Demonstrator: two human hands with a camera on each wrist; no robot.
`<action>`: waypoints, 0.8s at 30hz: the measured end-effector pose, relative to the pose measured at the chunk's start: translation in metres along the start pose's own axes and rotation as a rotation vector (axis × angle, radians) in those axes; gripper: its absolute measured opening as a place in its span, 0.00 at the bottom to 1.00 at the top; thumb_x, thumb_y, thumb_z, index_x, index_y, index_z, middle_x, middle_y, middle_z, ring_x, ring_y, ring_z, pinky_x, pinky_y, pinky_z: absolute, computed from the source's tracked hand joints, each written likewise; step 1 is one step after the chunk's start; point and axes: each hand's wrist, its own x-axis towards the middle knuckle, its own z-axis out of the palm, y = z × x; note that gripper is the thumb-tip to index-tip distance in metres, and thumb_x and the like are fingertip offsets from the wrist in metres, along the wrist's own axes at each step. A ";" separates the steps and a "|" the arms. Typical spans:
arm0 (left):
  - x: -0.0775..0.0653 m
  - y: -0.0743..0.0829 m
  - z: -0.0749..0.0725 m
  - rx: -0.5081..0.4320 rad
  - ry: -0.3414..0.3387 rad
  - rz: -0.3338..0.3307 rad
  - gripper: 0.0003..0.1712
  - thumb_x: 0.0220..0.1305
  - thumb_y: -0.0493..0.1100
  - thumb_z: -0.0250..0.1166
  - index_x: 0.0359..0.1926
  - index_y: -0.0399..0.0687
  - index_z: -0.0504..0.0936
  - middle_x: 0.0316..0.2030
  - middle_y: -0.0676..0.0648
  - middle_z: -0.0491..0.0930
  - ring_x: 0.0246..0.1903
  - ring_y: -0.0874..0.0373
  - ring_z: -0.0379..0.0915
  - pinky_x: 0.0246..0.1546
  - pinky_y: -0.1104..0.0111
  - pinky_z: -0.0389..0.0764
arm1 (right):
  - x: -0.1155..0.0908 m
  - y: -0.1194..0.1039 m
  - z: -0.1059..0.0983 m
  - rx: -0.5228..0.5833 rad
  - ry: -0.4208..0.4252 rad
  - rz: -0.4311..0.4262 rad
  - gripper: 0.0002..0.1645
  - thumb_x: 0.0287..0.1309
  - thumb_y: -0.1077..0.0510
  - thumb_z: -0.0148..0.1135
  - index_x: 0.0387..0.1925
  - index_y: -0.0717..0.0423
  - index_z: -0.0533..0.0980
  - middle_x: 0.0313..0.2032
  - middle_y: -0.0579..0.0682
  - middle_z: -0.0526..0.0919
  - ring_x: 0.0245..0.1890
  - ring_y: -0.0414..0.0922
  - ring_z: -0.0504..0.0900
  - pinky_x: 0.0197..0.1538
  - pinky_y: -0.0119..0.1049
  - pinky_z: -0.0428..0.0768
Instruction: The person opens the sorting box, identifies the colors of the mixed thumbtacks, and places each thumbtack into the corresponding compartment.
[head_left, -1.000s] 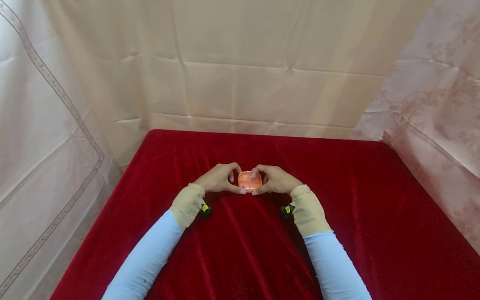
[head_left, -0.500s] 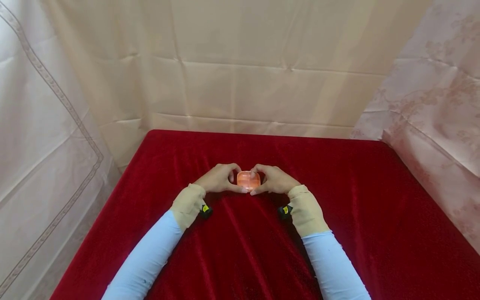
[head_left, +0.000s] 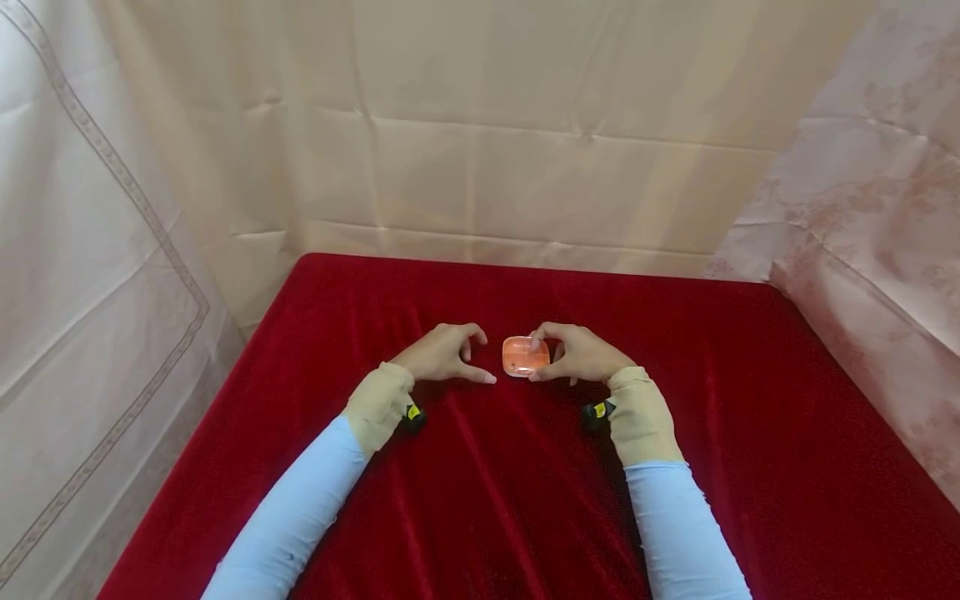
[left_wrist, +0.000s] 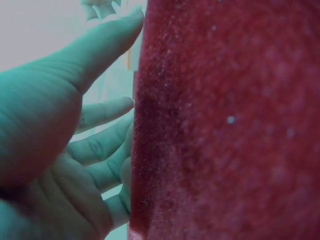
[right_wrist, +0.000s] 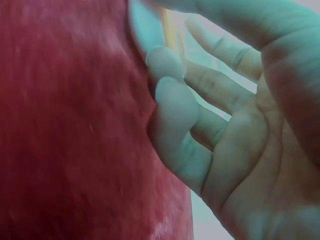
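A small orange box [head_left: 525, 357], a rounded square with a shiny see-through top, is near the middle of the red cloth. My right hand [head_left: 588, 354] pinches its right side between thumb and fingers. In the right wrist view a pale piece of the box [right_wrist: 148, 25] shows at the fingertips, while the thumb and top edge hide the rest. To the left, my left hand [head_left: 442, 353] holds nothing. Its thumb and fingers curve apart, with a gap between them and the box. The left wrist view shows that hand's spread fingers [left_wrist: 95, 150] beside the cloth.
Red velvet cloth [head_left: 480, 500] covers the table, with soft creases running towards the front. A beige curtain [head_left: 480, 125] hangs behind the far edge. Pale curtains stand at the left [head_left: 90, 250] and right [head_left: 885, 250]. Black wrist cameras sit under both wrists.
Both hands held the box earlier. My left hand has let go, and my right hand has moved to the right with the box, opening a gap between box and left hand.
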 end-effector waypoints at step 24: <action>0.003 0.017 -0.022 0.196 0.098 0.007 0.35 0.68 0.65 0.56 0.61 0.43 0.74 0.50 0.43 0.75 0.47 0.52 0.72 0.47 0.61 0.72 | -0.018 -0.008 -0.032 -0.147 0.004 0.021 0.28 0.60 0.46 0.66 0.57 0.55 0.73 0.50 0.56 0.77 0.46 0.51 0.77 0.48 0.45 0.74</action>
